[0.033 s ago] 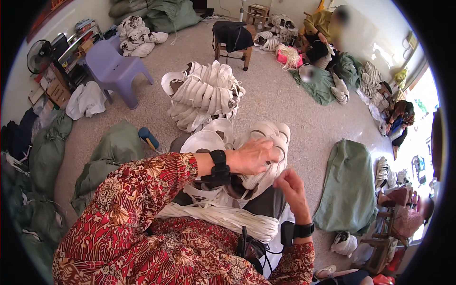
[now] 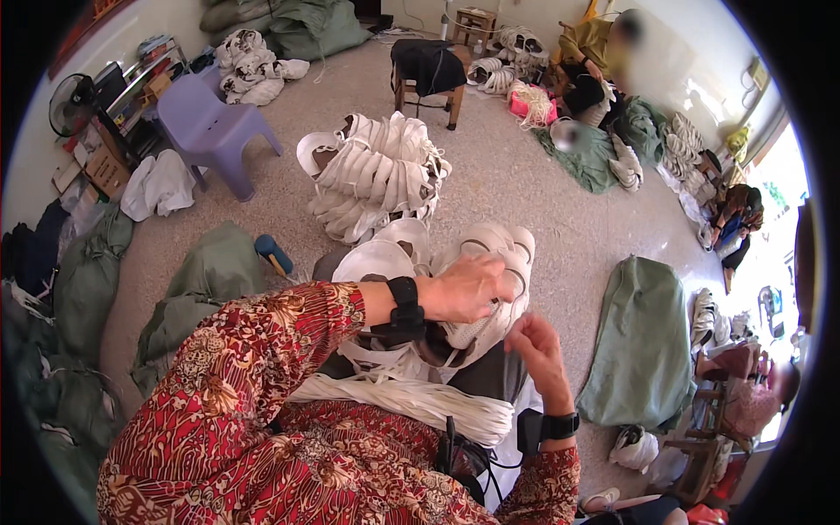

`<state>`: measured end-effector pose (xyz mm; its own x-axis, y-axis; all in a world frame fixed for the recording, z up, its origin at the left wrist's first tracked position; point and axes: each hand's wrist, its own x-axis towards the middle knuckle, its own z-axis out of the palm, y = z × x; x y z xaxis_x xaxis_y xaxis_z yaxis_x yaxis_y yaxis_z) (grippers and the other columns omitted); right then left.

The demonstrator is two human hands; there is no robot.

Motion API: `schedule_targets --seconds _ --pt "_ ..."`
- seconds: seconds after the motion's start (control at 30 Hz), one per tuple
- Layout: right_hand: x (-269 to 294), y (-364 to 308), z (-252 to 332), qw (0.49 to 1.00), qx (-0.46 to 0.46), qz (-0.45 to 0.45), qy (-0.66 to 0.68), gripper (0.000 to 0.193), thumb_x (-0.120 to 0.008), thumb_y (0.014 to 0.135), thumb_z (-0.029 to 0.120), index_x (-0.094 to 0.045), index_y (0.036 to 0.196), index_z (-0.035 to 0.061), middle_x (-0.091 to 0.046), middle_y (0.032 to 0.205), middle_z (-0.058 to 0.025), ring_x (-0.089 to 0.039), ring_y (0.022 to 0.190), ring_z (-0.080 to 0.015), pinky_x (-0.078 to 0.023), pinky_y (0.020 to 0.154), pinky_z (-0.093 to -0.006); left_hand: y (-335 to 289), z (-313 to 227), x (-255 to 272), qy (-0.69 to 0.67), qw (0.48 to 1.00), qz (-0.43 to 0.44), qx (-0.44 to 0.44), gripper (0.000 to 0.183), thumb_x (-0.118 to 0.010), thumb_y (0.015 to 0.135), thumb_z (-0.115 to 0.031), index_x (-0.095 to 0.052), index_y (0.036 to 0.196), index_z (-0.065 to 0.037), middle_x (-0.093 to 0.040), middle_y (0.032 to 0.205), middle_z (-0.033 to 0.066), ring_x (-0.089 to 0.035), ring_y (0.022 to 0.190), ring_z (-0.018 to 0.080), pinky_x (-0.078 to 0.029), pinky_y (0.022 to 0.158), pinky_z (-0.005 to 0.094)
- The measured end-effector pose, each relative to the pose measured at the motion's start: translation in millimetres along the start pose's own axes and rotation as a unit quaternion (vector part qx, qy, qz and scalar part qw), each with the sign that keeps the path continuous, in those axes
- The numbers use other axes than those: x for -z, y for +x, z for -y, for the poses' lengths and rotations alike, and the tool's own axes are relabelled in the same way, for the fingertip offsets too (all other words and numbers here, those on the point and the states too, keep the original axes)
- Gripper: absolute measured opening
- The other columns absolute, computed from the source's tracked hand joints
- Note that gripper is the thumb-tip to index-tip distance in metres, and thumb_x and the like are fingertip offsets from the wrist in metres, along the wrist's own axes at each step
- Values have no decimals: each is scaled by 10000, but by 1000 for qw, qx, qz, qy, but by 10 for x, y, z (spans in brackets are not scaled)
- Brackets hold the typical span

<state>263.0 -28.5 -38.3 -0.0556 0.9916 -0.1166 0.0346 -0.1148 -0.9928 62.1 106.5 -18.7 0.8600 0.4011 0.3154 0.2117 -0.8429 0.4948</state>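
A white shoe with a mesh-like surface and light straps rests on my lap, its toe pointing away from me. My left hand lies over the middle of this shoe with bent fingers gripping it; the fingertips are partly hidden. Just right of the shoe, my right hand is raised, thumb and fingers pinched together. Whether a thin lace is between them is too small to tell. Across my lap, nearest my body, stretches a bundle of white laces. More white shoe parts lie left of the shoe, under my left forearm.
A tall pile of white shoes stands on the floor ahead. Left are a purple plastic chair, green sacks and a blue-headed mallet. A green sack lies right. Other people sit far right and near the doorway.
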Motion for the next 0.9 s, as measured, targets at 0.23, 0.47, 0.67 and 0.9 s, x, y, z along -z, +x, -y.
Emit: schedule_targets --seconds 0.23,0.47,0.67,0.9 --pt "-122 17 336 997 17 -64 38 193 -617 940 61 -640 1114 -21 -667 881 -19 -623 813 -92 -506 773 -247 -75 -123 67 -25 999 28 -27 111 -688 808 -152 -680 906 -101 -567 973 72 -541 1032 276 -389 897 429" --pt "-209 -123 -25 988 15 -129 80 196 -636 955 132 -649 1106 7 -677 949 -42 -639 889 -112 -516 822 -262 -644 -292 230 -140 983 115 -3 111 -585 903 -150 -638 879 -56 -644 795 77 -630 795 245 -407 879 407" --pt "-182 82 -9 966 72 -231 -87 371 -680 920 161 -584 1243 4 -640 1094 -86 -599 996 -159 -501 857 -303 -957 -471 101 8 997 28 -76 105 -612 829 -115 -638 900 -42 -626 824 95 -634 817 277 -456 798 386" --pt "-299 730 23 925 112 -215 -292 544 -752 791 190 -564 1263 -2 -593 1141 -169 -584 1025 -278 -489 882 -392 -947 -795 -390 80 983 128 -104 136 -620 754 -115 -573 835 -17 -622 798 124 -663 746 274 -548 659 376"
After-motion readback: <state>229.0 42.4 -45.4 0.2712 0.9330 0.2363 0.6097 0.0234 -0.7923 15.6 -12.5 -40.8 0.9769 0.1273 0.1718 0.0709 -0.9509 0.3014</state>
